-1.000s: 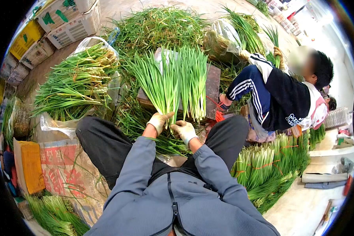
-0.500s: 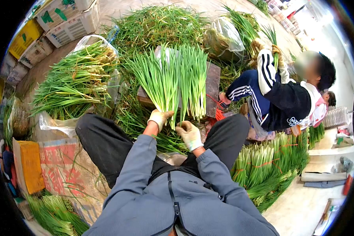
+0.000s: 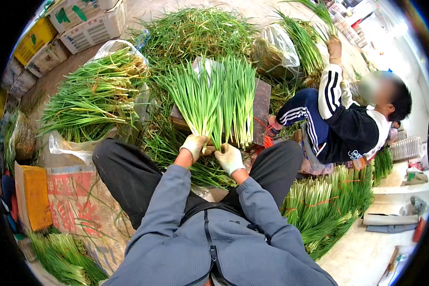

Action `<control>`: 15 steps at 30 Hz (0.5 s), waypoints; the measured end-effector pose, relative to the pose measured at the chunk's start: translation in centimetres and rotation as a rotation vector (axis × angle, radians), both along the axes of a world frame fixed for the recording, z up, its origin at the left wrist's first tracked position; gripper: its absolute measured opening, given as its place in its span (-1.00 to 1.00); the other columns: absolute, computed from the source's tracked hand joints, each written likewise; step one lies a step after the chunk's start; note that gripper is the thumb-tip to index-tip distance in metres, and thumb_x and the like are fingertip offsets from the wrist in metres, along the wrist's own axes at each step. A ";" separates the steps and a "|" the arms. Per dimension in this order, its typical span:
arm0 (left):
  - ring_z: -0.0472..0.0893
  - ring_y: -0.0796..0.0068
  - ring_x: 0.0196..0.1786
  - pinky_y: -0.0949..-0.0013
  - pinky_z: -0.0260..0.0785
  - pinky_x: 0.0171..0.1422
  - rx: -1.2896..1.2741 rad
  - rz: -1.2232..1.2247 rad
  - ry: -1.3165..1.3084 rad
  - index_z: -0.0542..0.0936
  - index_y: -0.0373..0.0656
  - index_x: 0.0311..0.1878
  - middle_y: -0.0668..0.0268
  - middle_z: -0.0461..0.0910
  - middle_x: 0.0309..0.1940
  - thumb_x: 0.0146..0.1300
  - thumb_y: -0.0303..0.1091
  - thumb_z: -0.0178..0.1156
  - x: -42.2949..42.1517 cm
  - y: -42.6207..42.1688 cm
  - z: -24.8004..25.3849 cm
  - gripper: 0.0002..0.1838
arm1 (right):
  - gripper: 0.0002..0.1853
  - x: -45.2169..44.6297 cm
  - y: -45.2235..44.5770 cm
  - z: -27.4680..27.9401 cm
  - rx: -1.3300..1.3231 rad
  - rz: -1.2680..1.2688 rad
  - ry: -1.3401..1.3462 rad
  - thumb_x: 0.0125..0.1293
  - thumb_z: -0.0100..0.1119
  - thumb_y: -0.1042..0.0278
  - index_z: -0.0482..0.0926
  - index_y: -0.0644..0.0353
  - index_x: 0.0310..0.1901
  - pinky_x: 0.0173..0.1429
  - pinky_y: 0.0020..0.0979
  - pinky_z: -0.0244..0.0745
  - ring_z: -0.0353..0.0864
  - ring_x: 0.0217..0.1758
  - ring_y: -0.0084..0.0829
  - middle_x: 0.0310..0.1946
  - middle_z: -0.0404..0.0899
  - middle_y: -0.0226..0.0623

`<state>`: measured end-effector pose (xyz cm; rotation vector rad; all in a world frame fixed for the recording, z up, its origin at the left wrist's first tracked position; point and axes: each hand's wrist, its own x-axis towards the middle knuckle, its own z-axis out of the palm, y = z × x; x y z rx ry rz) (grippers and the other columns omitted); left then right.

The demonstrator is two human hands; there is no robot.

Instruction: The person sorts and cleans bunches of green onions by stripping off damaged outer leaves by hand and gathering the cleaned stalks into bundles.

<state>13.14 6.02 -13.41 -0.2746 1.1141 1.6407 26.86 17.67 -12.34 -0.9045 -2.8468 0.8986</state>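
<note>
My left hand (image 3: pixel 195 147), in a pale work glove, closes on the white stem ends of a fanned bunch of Chinese chives (image 3: pixel 198 107). Close beside it, my gloved right hand (image 3: pixel 229 158) pinches the lower ends of a few chives at the bunch's right side. A second group of chives (image 3: pixel 244 102) lies to the right, its pale stems pointing toward me. Both groups rest over a low dark board (image 3: pixel 262 100) between my knees. My fingertips are partly hidden among the stems.
A loose heap of chives (image 3: pixel 97 95) lies at left, with a trimmed-leaf pile (image 3: pixel 195 35) ahead. At right a seated co-worker (image 3: pixel 352 119) holds chives up in a gloved hand. Tied bundles (image 3: pixel 314 195) stand near my right knee. Plastic crates (image 3: pixel 93 31) are stacked back left.
My right hand has closed in on the stem ends beside my left hand. The left bunch now leans closer to the right group. The co-worker's arm has stretched outward with chives.
</note>
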 end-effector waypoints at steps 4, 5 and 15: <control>0.63 0.34 -0.42 0.30 0.48 -0.41 -0.047 0.018 0.220 0.60 -0.26 -0.03 0.23 0.64 -0.34 0.30 -0.38 0.22 0.6 0.0 -0.9 -0.77 | -0.78 0.1 0.6 -3.4 -0.378 -0.072 0.277 0.26 0.30 0.33 0.57 0.27 -0.15 -0.41 -0.48 0.48 0.55 -0.53 -0.56 -0.50 0.57 -0.38; 0.60 0.39 -0.43 0.32 0.44 -0.40 -0.015 0.025 0.225 0.63 -0.23 -0.07 0.27 0.64 -0.36 0.29 -0.36 0.24 0.7 0.2 -1.0 -0.79 | -0.78 0.0 0.4 -3.4 -0.460 -0.098 0.286 0.26 0.29 0.34 0.56 0.27 -0.15 -0.46 -0.48 0.45 0.54 -0.54 -0.57 -0.50 0.56 -0.40; 0.66 0.23 -0.33 0.21 0.55 -0.24 0.250 -0.027 0.014 0.60 -0.28 -0.15 0.20 0.64 -0.36 0.24 -0.50 0.18 1.4 0.6 -6.7 -0.87 | -0.83 -1.7 -0.3 -0.9 -0.698 -0.278 0.137 0.27 0.17 0.34 0.49 0.25 -0.22 -0.53 -0.38 0.38 0.50 -0.60 -0.45 -0.55 0.49 -0.30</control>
